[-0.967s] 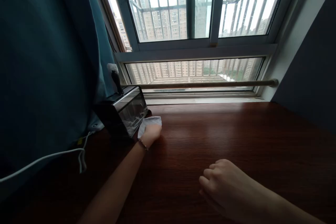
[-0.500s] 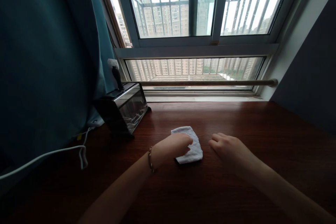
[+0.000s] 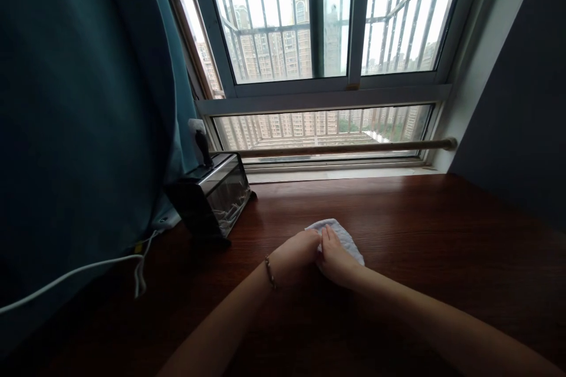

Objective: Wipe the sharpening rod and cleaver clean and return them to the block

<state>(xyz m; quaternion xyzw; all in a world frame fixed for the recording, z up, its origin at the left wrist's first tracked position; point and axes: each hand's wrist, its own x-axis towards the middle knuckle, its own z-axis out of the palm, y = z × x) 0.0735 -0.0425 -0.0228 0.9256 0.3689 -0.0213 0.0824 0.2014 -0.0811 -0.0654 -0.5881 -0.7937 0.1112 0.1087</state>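
Note:
A white folded cloth (image 3: 347, 240) lies on the dark red-brown wooden tabletop, partly covered by my hands. My left hand (image 3: 295, 253), with a bracelet at the wrist, is closed at the near left edge of the cloth. Its fingertips are hidden behind the other hand. My right hand (image 3: 336, 260) rests over the near side of the cloth, fingers pressed together and tips touching the left hand. Both hands meet at the cloth, and its far and right edges stick out beyond them.
A black box with a clear front (image 3: 230, 197) stands left on the tabletop (image 3: 420, 218), with small items inside. A white cable (image 3: 79, 271) runs beside a blue curtain (image 3: 84, 100). Behind are a barred window (image 3: 283, 91) and a horizontal rail (image 3: 354, 148).
My right hand has moved left onto the cloth and now meets my left hand. The cloth sits turned and slightly farther right. The view has tilted a little.

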